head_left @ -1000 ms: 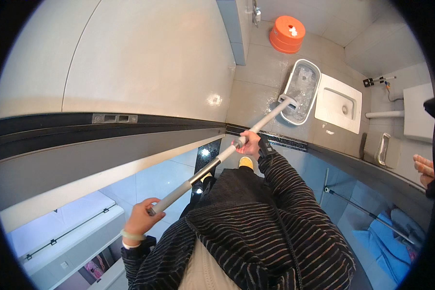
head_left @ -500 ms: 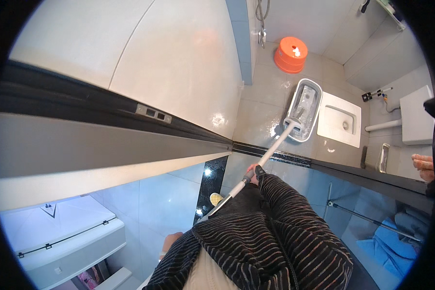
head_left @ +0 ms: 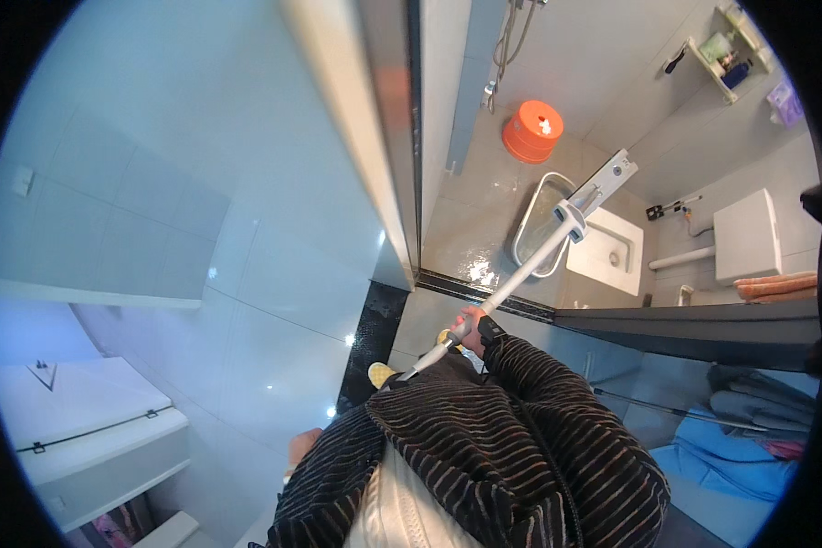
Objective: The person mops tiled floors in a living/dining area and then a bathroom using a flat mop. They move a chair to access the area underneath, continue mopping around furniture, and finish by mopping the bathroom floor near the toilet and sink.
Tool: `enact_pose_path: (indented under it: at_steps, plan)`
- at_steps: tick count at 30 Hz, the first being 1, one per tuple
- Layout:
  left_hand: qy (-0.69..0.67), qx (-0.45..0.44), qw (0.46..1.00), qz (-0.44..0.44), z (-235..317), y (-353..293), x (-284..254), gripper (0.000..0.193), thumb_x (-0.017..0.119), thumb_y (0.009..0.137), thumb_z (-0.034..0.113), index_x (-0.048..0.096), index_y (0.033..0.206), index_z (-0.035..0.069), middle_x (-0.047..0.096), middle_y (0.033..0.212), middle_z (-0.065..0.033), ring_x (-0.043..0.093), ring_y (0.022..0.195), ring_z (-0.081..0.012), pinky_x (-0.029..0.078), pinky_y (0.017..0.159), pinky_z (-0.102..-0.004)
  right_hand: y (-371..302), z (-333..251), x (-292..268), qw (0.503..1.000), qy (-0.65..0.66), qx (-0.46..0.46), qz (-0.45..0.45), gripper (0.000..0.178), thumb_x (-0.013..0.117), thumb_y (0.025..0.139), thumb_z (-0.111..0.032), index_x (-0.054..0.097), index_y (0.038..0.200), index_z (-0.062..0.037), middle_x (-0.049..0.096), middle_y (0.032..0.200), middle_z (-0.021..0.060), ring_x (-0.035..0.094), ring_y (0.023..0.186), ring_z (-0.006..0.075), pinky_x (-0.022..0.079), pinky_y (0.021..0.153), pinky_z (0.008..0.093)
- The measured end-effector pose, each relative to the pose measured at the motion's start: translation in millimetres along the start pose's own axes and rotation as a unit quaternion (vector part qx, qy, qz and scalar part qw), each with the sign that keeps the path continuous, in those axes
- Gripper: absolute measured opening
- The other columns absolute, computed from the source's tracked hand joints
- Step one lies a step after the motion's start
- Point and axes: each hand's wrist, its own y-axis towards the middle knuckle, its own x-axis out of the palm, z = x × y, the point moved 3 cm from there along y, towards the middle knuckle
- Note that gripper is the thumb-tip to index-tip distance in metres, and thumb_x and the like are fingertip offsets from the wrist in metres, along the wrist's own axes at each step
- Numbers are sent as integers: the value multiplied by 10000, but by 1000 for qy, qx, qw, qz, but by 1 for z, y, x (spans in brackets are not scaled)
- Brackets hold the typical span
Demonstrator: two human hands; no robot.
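My right hand (head_left: 470,329) is wrapped round the white pole of a flat mop (head_left: 524,269), which runs from beside my waist out over the bathroom floor. Its long, flat head (head_left: 612,173) is raised and tilted above a grey-white oval bucket (head_left: 519,239), overlapping the far side of a white squat toilet (head_left: 603,276). My left hand (head_left: 303,446) hangs low beside my jacket, apart from the pole, with its fingers hidden from view.
An orange round stool (head_left: 532,137) stands behind the bucket. A dark raised threshold (head_left: 484,290) crosses the doorway, with a door edge (head_left: 397,183) at its left. At right are a white cistern (head_left: 744,236) and blue towels (head_left: 717,452).
The mop's head has come up out of the bucket and now tilts above it, with my right hand still round the pole. My view has turned, so the doorway appears further left.
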Motion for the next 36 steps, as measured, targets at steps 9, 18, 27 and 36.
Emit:
enact_pose_path:
  at_steps: [9, 18, 27, 36]
  plan:
    - [-23, 129, 987, 93, -68, 54, 4, 259, 690, 700, 396, 659, 741, 143, 654, 785, -135, 625, 770, -362, 501, 678, -454, -96, 7, 39, 994, 38, -39, -100, 128, 594, 774, -121, 469, 786, -95, 455, 661, 38, 460, 579, 200, 418, 678, 408]
    - [40, 223, 969, 95, -75, 105, 4, 166, 654, 715, 285, 686, 750, 126, 668, 812, -142, 633, 791, -362, 515, 706, -443, -179, 10, 63, 953, 15, -93, -287, 132, 637, 772, -122, 523, 725, -76, 511, 667, 72, 519, 668, 238, 431, 802, 438]
    - [53, 182, 982, 8, -87, 133, 16, 195, 713, 712, 291, 696, 809, 123, 681, 849, -133, 641, 829, -350, 514, 742, -439, -230, 17, 62, 931, -51, -112, -344, 208, 703, 772, -17, 545, 786, -152, 568, 745, 38, 554, 797, 222, 430, 910, 422]
    - [62, 202, 977, 12, -84, 157, 38, 204, 711, 723, 287, 686, 822, 111, 679, 872, -143, 636, 851, -357, 509, 763, -445, -232, 10, 64, 928, -80, -126, -342, 208, 697, 792, -24, 549, 802, -169, 555, 760, 5, 545, 816, 195, 409, 949, 401]
